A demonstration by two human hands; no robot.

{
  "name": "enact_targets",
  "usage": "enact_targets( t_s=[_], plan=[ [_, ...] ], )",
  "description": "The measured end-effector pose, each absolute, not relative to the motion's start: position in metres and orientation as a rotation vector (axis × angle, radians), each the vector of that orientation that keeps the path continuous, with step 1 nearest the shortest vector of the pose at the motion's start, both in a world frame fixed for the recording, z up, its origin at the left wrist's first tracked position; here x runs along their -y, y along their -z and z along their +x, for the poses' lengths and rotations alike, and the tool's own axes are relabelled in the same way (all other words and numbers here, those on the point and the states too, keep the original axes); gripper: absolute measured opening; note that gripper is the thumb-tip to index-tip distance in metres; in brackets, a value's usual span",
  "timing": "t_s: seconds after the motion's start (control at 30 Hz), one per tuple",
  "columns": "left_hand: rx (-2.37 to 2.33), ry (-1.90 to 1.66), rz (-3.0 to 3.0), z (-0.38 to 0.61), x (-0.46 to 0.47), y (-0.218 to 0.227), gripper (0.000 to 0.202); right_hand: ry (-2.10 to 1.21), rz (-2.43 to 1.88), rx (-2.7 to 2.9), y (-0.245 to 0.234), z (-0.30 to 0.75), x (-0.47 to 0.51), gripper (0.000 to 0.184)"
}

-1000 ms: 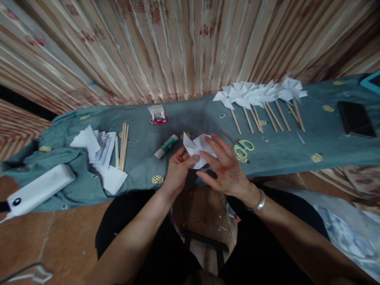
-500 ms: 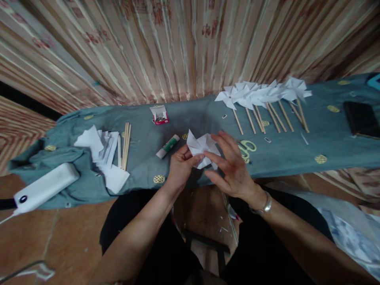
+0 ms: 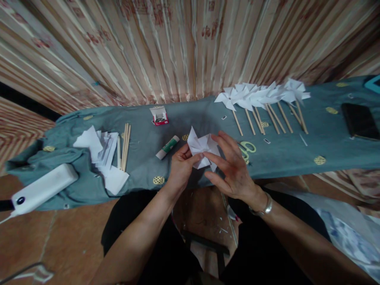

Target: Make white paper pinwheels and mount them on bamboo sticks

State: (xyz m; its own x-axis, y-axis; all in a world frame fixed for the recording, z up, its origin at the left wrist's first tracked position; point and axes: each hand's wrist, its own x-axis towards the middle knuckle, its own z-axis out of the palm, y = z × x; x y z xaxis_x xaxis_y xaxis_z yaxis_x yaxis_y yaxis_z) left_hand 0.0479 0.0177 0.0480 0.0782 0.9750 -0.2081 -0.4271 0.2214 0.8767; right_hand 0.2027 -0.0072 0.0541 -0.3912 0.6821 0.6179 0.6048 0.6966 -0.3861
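A white folded paper pinwheel head [image 3: 202, 145] is held over the near edge of the blue-grey cloth [image 3: 297, 154]. My left hand [image 3: 181, 169] pinches it from below, thumb on its middle. My right hand [image 3: 233, 168] touches its right side with thumb and forefinger, the other fingers spread. A glue stick [image 3: 168, 147] lies just left of my hands. Green-handled scissors [image 3: 248, 148] lie partly hidden behind my right hand.
Several finished paper pinwheels on wooden sticks [image 3: 261, 99] lie at the back right. Cut white paper [image 3: 99, 152] and bare sticks [image 3: 124, 144] lie at left, a small red box of pins [image 3: 158, 116] behind, a white device [image 3: 41, 190] far left, a dark phone [image 3: 360, 120] far right.
The paper has turned a little between my fingers and its upper point now stands more upright. Both hands stay in nearly the same place.
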Motion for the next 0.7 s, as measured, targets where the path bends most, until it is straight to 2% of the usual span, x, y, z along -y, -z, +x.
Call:
enact_targets(
  t_s=[0.23,0.37,0.5,0.7],
  plan=[
    [-0.975,-1.235,0.736,0.049,-0.023,-0.045,0.032,-0.208,-1.101,1.941,-0.064,0.21,0.004,0.047],
    [-0.983,-1.258,0.719,0.048,-0.025,-0.044,0.035,-0.603,-1.256,1.55,-0.052,0.213,-0.009,0.054],
    [-0.969,-1.268,0.719,0.047,-0.026,-0.046,0.038,-1.001,-1.191,1.195,-0.04,0.212,-0.021,0.064],
    [-0.977,-1.255,0.776,0.05,-0.026,-0.051,0.037,-1.364,-1.08,0.991,-0.049,0.201,-0.022,0.06]
  ],
)
